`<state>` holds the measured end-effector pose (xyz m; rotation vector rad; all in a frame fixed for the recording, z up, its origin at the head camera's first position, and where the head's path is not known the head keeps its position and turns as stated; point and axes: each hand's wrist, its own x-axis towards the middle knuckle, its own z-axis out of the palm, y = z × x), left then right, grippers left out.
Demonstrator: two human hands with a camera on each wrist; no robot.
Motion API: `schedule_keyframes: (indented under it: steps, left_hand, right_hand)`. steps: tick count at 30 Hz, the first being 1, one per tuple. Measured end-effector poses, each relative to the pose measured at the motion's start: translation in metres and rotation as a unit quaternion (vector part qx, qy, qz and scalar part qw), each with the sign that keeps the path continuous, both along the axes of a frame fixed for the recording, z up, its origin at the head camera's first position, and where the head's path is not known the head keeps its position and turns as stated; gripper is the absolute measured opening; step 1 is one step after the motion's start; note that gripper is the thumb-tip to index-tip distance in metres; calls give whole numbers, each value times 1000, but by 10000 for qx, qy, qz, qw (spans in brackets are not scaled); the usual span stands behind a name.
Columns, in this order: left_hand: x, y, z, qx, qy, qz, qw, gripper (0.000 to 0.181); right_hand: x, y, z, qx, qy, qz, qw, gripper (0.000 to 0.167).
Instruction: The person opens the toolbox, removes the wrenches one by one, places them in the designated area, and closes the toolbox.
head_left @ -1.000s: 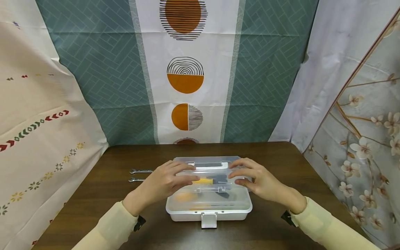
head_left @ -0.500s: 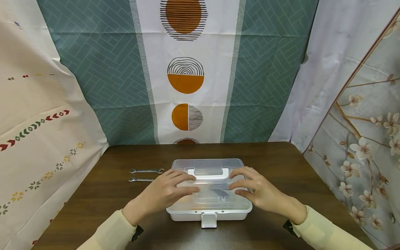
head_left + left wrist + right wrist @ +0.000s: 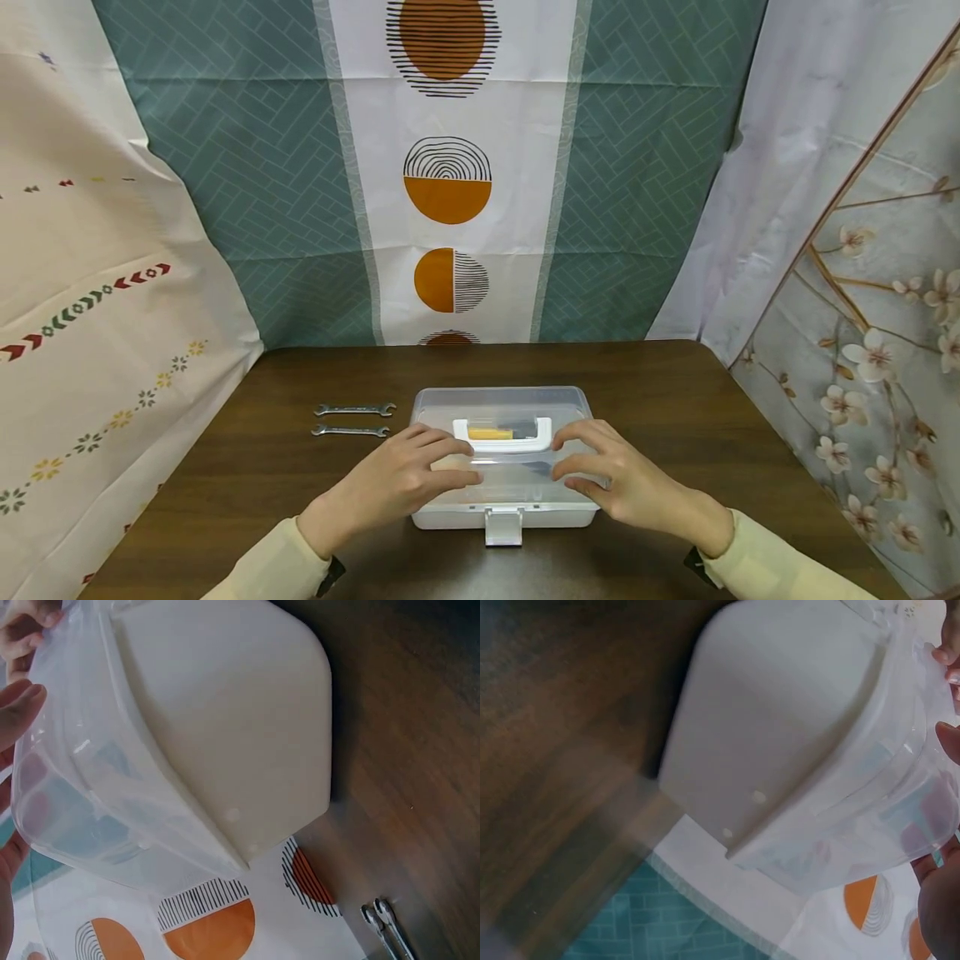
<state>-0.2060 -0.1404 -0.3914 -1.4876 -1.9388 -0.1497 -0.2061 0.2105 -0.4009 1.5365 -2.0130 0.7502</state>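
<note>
In front of me stands a toolbox with a white base (image 3: 450, 518) and a clear lid (image 3: 450, 404) lying down over it. A white carrying handle (image 3: 502, 446) is on top, and the front latch (image 3: 503, 527) hangs flipped outward. Through the plastic shows a yellow item (image 3: 490, 433). My left hand (image 3: 405, 471) rests on the lid's left side, fingers spread. On the lid's right side rests my right hand (image 3: 618, 467), its fingers loosely bent. Both wrist views show the lid meeting the base; whether it sits fully flush I cannot tell.
Left of the toolbox, two wrenches lie side by side on the dark wooden table (image 3: 645, 375), the longer wrench (image 3: 355, 410) behind the shorter wrench (image 3: 350, 431). Patterned cloths (image 3: 442, 275) hang behind the table and on both sides.
The lid has swung down toward me onto the base, bringing the handle forward and lower. My hands have come down slightly with it. Both wrenches are now in full view.
</note>
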Motion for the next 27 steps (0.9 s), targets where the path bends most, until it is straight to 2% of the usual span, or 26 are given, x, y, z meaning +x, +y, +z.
schedule_keyframes:
  steps: [4, 6, 8, 12, 19, 23, 27]
  left_hand:
    - [3, 1, -2, -121, -42, 26, 9999, 30]
    - [4, 1, -3, -144, -38, 43, 9999, 30]
    - [4, 1, -4, -161, -65, 68, 9998, 29]
    - [6, 1, -5, -203, -104, 74, 9997, 25]
    - [9, 2, -5, -251, -268, 153, 9992, 30]
    - [9, 2, -6, -246, -271, 191, 9991, 29]
    - [10, 3, -7, -244, -312, 205, 9990, 30]
  right_hand:
    - [0, 0, -5, 65, 27, 59, 10000, 9]
    - [0, 0, -7, 67, 43, 92, 9999, 8]
    - [1, -1, -8, 69, 57, 109, 9999, 11]
    - [2, -1, -9, 109, 18, 85, 9999, 28]
    - [4, -1, -13, 99, -203, -23, 9997, 20]
    - [4, -1, -18, -74, -287, 7, 9996, 28]
    - [2, -3, -24, -246, -240, 229, 9991, 33]
